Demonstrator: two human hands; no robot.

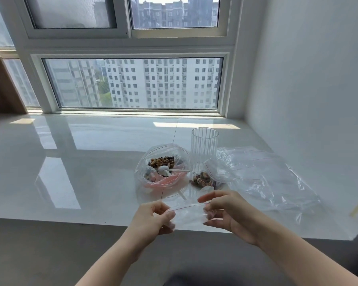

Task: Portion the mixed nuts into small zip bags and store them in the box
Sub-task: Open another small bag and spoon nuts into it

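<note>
Head view looks down over a glossy white worktop (pixel 91 162) set against a low window (pixel 132 83), with tower blocks outside. Near the front edge, both hands hold one small clear zip bag (pixel 189 215) up off the surface. The left hand (pixel 151 217) pinches the bag's left end between thumb and curled fingers (pixel 167 223); the right hand (pixel 225 213) pinches the right end, thumb on top along the red-lined zip strip, the other fingers curled beneath. The bag is stretched flat between them, and I cannot tell whether its mouth is open or sealed. It looks empty apart from something small and dark near the right-hand corner, too blurred to make out.

Just behind the hands lies a second small bag of mixed nuts (pixel 203 179), resting on the worktop. To its left sits a big open bag (pixel 145 162) with the main supply of nuts (pixel 161 162) heaped inside, and a white plastic spoon (pixel 170 170) lies in it, handle pointing right. A ribbed clear glass (pixel 204 149) stands upright just behind, between the big bag and a loose pile of empty clear bags (pixel 267 178) spread towards the right wall. A wooden shelf unit (pixel 2 85) stands at the far left.
</note>
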